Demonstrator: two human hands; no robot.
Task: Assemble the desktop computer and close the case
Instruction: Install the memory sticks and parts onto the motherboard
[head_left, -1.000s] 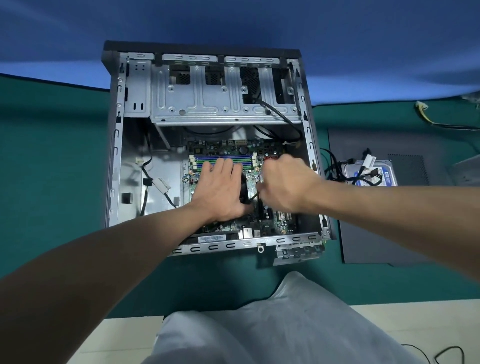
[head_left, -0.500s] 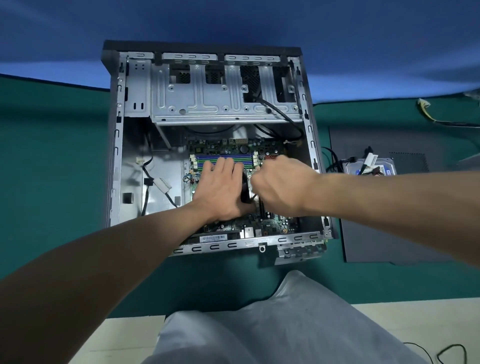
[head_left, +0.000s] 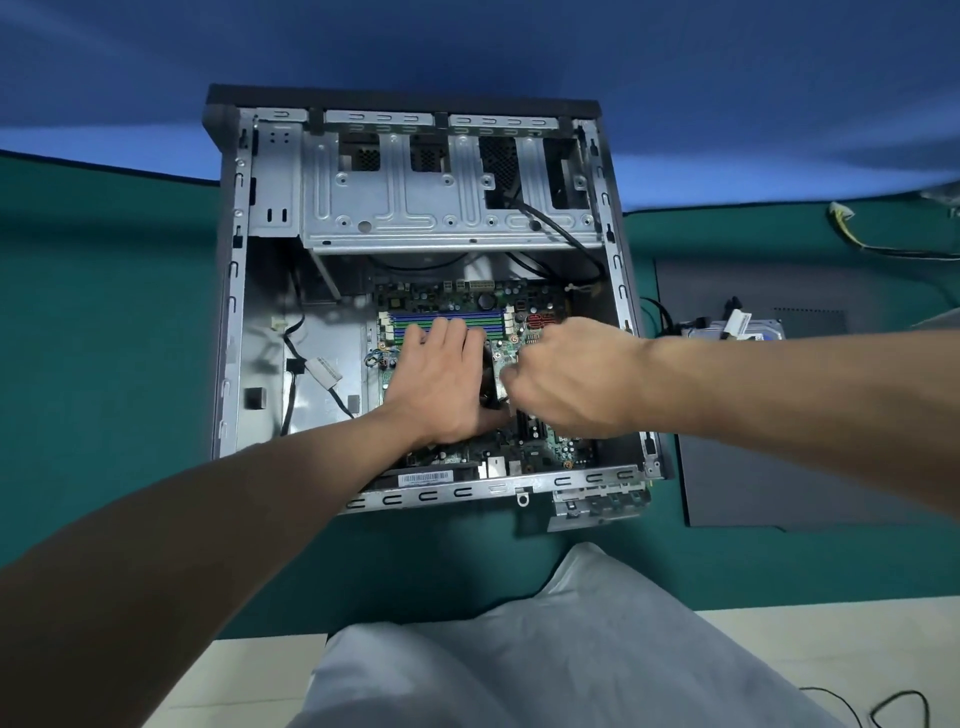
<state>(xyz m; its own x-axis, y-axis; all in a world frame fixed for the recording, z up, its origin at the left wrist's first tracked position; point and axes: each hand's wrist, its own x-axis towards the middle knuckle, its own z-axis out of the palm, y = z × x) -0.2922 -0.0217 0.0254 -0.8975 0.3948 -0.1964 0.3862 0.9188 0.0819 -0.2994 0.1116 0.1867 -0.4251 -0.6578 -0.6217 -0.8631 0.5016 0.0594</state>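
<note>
Left hand flat on a dark part of the motherboard, fingers straight, tips at the memory slots, right hand just beside, curled tight, grip unclear, computer case open around both, on the desk

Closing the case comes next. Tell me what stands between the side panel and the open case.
Two things. A hard drive and cables lie on the far end of the panel, right of the case. The left hand and right hand are inside the case over the board. Nothing else visible blocks it.
</note>
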